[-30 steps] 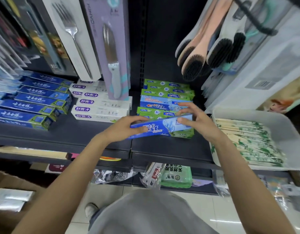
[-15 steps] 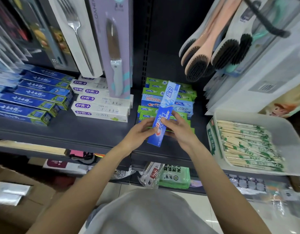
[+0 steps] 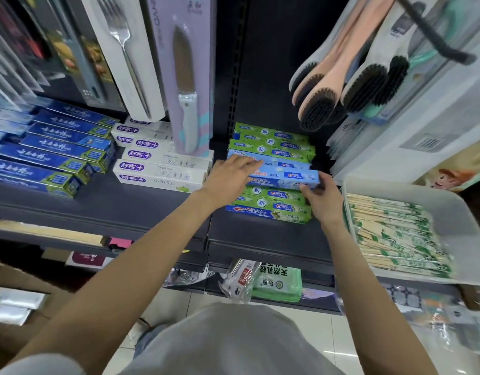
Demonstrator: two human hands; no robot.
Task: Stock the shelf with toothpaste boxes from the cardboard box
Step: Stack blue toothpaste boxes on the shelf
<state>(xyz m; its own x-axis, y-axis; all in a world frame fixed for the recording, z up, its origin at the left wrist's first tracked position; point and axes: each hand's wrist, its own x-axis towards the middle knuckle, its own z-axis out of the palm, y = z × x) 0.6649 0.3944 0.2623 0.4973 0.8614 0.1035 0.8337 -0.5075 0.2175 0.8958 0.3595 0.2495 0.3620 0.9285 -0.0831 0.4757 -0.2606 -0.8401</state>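
Note:
A light blue toothpaste box (image 3: 286, 179) lies flat and crosswise on top of the stack of green and blue toothpaste boxes (image 3: 271, 209) on the dark shelf (image 3: 141, 209). My left hand (image 3: 228, 175) rests over its left end with fingers spread. My right hand (image 3: 321, 197) pinches its right end. The cardboard box (image 3: 19, 307) sits at the lower left on the floor, with silvery packs inside.
Dark blue boxes (image 3: 52, 155) and white boxes (image 3: 160, 169) fill the shelf's left part. A packaged knife (image 3: 186, 85) and fork hang above. Brushes (image 3: 349, 85) hang at upper right. A white tray of chopstick packs (image 3: 395, 234) sits right of the stack.
The light blue box was turned from lengthwise, pointing into the shelf, to crosswise, and now lies on the stack. Both hands moved deeper over the shelf with it.

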